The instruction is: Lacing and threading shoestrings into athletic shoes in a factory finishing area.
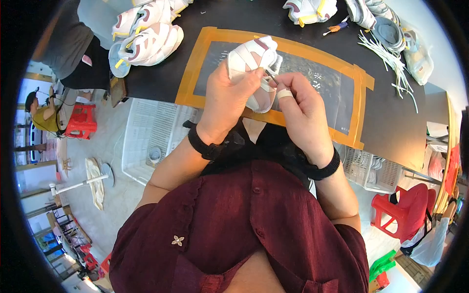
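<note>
My left hand (227, 93) grips a white sneaker upper (244, 57) with mauve and pale pink panels, thumb pressed near its lacing edge. The upper is tilted, its rounded toe toward me. A slim dark metal tool (271, 76) is pinched between my right thumb and fingers, its tip at the lacing edge beside my left thumb. My right hand (302, 105) has a pale tape band around one finger. Whether a lace is caught on the tool's tip is too small to tell. Both hands are above a dark mat (317, 73) bordered with orange-brown tape.
More white and mauve sneaker uppers (154, 46) are piled at left. White laces (391, 63) and a small handled tool (336, 28) lie at right. Below the dark table stand white plastic baskets (146, 132) and a red stool (408, 212). Another person (45, 115) is far left.
</note>
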A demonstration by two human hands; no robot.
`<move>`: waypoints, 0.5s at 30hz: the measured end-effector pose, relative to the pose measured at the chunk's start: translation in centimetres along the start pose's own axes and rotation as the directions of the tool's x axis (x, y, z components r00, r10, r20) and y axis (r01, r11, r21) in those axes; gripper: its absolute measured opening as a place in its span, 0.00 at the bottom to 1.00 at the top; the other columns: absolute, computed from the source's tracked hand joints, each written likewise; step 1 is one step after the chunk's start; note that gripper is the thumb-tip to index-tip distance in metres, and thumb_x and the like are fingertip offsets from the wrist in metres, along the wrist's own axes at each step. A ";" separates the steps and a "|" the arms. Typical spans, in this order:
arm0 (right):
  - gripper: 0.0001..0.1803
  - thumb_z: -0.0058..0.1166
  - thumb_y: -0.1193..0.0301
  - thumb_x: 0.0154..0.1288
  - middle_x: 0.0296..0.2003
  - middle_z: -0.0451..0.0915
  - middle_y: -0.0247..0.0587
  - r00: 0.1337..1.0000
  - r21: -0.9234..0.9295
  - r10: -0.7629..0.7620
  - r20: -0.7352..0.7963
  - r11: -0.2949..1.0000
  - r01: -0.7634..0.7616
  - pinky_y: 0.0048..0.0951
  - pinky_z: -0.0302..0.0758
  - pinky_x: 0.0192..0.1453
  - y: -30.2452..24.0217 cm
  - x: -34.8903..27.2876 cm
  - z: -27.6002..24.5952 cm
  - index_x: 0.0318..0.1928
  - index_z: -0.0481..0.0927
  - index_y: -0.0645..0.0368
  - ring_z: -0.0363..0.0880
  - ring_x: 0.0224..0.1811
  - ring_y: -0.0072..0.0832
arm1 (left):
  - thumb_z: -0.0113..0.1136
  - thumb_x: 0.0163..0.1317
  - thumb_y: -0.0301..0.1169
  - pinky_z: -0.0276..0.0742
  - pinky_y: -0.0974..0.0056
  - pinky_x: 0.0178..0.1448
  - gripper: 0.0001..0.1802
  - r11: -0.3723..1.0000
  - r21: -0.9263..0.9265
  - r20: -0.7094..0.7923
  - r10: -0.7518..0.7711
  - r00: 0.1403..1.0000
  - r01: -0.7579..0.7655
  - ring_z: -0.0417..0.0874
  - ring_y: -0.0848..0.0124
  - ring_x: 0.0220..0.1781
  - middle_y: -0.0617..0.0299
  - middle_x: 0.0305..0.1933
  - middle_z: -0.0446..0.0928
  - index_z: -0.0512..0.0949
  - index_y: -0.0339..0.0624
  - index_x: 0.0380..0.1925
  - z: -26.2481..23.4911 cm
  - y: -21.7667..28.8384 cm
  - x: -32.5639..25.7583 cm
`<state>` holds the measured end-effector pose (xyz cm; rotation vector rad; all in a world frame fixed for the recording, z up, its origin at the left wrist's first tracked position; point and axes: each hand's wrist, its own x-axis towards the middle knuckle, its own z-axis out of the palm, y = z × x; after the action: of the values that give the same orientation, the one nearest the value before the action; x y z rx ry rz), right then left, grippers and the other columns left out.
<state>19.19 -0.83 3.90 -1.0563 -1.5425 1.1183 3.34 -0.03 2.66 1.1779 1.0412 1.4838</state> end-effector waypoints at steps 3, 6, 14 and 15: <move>0.06 0.49 0.74 0.71 0.28 0.78 0.40 1.000 -0.016 0.017 -0.010 1.000 -0.017 0.27 0.73 0.37 0.2 0.1 0.2 0.43 0.77 0.62 0.74 0.31 0.21 | 0.62 0.66 0.29 0.75 0.71 0.48 0.15 1.000 0.006 0.008 -0.017 1.000 0.017 0.77 0.81 0.43 0.67 0.44 0.80 0.77 0.36 0.50 -0.1 0.0 0.0; 0.06 0.49 0.73 0.71 0.27 0.79 0.40 1.000 -0.019 0.006 -0.012 1.000 -0.007 0.28 0.74 0.37 0.5 0.2 0.5 0.44 0.77 0.62 0.75 0.30 0.23 | 0.62 0.66 0.29 0.75 0.71 0.47 0.14 1.000 0.006 0.001 -0.007 1.000 0.007 0.77 0.82 0.43 0.67 0.44 0.80 0.77 0.36 0.50 -0.1 -0.1 -0.1; 0.07 0.49 0.73 0.69 0.31 0.81 0.51 1.000 -0.081 0.000 -0.022 0.997 -0.002 0.34 0.77 0.39 0.4 0.4 0.3 0.44 0.77 0.62 0.82 0.33 0.39 | 0.62 0.66 0.29 0.75 0.71 0.47 0.15 0.999 0.032 -0.001 -0.001 1.000 0.001 0.76 0.82 0.42 0.66 0.43 0.80 0.77 0.35 0.50 0.0 -0.4 0.0; 0.08 0.49 0.73 0.68 0.32 0.81 0.53 1.000 -0.112 -0.012 -0.024 0.994 0.009 0.36 0.77 0.40 0.3 0.4 0.1 0.44 0.77 0.62 0.83 0.35 0.44 | 0.62 0.66 0.29 0.75 0.71 0.47 0.15 0.999 0.035 0.001 -0.001 1.000 0.001 0.76 0.82 0.42 0.66 0.43 0.80 0.77 0.35 0.50 0.1 -0.2 0.0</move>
<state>19.05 -0.34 3.65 -1.1310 -1.6041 1.0174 3.48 0.03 2.47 1.2026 1.0711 1.4690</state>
